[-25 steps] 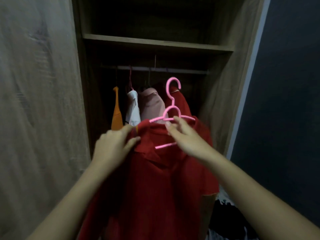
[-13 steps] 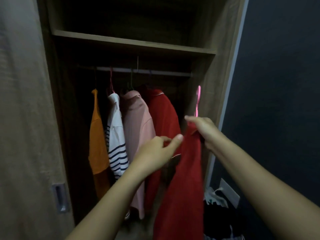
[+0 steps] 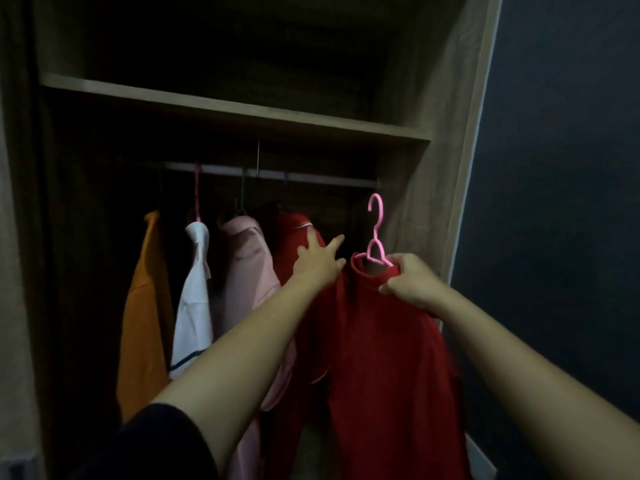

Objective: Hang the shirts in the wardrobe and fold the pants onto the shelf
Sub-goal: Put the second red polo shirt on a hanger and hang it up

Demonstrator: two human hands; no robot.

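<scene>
A red shirt (image 3: 388, 358) hangs from a pink hanger (image 3: 376, 233) that my right hand (image 3: 410, 280) grips at the collar. The hanger's hook is below the wardrobe rail (image 3: 277, 174), near its right end, not touching it. My left hand (image 3: 318, 261) has its fingers spread and rests against another red shirt (image 3: 294, 244) hanging on the rail. To the left on the rail hang a pink shirt (image 3: 249, 271), a white striped shirt (image 3: 195, 299) and an orange shirt (image 3: 145, 306).
A wooden shelf (image 3: 242, 109) runs across the wardrobe above the rail. The wardrobe's right side panel (image 3: 433, 168) stands close to the held hanger. A dark wall (image 3: 561, 202) lies to the right. The sliding door (image 3: 14, 237) is at the left.
The held shirt has turned to face me and the hanger has risen toward the rail. My left hand has reached forward onto the hanging red shirt.
</scene>
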